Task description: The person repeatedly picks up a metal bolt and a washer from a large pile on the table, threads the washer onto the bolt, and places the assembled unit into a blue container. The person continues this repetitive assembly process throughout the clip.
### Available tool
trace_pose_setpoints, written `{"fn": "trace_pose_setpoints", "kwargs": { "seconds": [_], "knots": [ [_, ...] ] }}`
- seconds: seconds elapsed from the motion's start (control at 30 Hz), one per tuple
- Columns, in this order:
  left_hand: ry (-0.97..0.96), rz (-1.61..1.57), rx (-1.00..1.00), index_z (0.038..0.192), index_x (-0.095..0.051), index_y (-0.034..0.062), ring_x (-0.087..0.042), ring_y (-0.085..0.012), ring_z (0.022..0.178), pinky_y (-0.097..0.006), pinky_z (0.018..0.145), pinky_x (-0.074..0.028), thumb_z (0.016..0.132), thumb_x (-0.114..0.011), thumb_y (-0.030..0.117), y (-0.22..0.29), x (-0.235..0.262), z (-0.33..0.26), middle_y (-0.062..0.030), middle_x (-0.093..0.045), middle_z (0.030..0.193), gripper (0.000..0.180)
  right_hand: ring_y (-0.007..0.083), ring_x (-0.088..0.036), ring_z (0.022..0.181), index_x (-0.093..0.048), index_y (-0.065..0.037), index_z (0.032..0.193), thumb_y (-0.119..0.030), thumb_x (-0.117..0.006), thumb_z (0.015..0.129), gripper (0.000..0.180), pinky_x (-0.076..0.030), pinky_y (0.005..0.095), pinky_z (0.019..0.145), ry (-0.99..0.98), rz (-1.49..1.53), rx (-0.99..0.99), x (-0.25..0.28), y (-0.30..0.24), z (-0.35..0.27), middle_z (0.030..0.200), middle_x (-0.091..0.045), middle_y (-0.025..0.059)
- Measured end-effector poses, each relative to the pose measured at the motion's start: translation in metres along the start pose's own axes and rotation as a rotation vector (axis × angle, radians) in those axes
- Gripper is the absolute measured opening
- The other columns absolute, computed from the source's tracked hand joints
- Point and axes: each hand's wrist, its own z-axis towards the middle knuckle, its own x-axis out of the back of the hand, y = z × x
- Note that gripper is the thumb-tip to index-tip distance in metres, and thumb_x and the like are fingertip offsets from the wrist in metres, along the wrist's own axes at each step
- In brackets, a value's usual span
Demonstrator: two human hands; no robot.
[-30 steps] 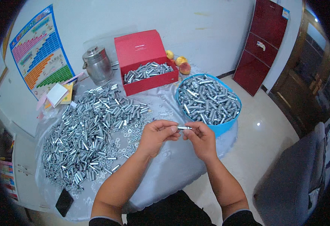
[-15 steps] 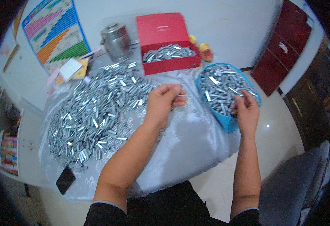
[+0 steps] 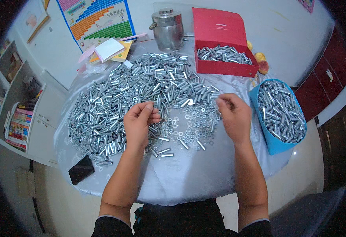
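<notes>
Over the pile of metal sleeves [image 3: 102, 114] hovers my left hand [image 3: 138, 124], its thumb and fingers curled together in a pinch. Whatever is between those fingertips is too small to make out. My right hand [image 3: 236, 118] is at the pile's right edge, beside the loose washers [image 3: 188, 134], fingers bent and closed. A sleeve shows right at its fingertips, but I cannot tell whether it is held. To the right of that hand stands a light blue bin [image 3: 277, 148], filled with sleeves.
A red box [image 3: 224, 68] with its lid up holds more sleeves at the back. Beside it stands a metal pot [image 3: 168, 31]. Papers and a notebook [image 3: 110, 49] lie at the back left, a black phone [image 3: 81, 170] at the front left. A pale cloth covers the table [image 3: 169, 185].
My right hand has moved left from above the blue bin to the pile's edge. My left hand has shifted over the pile. The view has turned to the left.
</notes>
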Motion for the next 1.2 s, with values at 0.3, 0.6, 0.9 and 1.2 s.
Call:
{"fn": "trace_pose_setpoints", "kwargs": {
  "seconds": [0.3,0.6,0.9,1.2],
  "knots": [
    [0.111,0.084,-0.144,0.1,-0.065,-0.002,-0.063,-0.0139,0.064,-0.025,0.056,-0.052,0.091,-0.061,0.009,-0.015,0.027,0.008,-0.0086,-0.067,0.08,0.015,0.0302,-0.065,0.074,-0.067,-0.001,0.085,-0.011,-0.067,0.079,0.012,-0.051,0.0384,0.069,-0.353,-0.15,0.057,-0.07,0.007,-0.003,0.08,-0.067,0.0154],
    [0.161,0.238,-0.296,0.099,-0.066,-0.0015,-0.058,-0.0081,0.066,-0.021,0.06,-0.045,0.089,-0.063,0.009,-0.016,0.031,0.008,-0.0062,-0.067,0.08,0.015,0.0343,-0.064,0.078,-0.068,-0.004,0.082,-0.024,-0.064,0.079,0.021,-0.051,0.0435,0.075,-0.446,-0.322,0.188,-0.117,0.013,0.002,0.085,-0.066,0.0163],
    [0.131,0.294,-0.27,0.1,-0.068,-0.0015,-0.057,-0.0051,0.067,-0.019,0.06,-0.044,0.089,-0.063,0.009,-0.016,0.03,0.004,-0.0033,-0.068,0.079,0.016,0.0374,-0.066,0.078,-0.067,-0.001,0.081,-0.029,-0.066,0.074,0.029,-0.052,0.046,0.072,-0.676,-0.61,0.079,-0.13,0.01,0.015,0.085,-0.067,0.02],
    [-0.309,0.536,-0.164,0.109,-0.068,0.0002,-0.063,-0.0095,0.076,-0.024,0.069,-0.049,0.085,-0.068,0.011,-0.013,0.017,-0.006,-0.0073,-0.07,0.09,0.027,0.0123,-0.06,0.068,-0.067,0.001,0.089,-0.017,-0.067,0.081,0.02,-0.048,0.0291,0.063,-0.661,0.235,-0.182,-0.098,0.004,-0.002,0.075,-0.067,0.0074]
  ]
}}
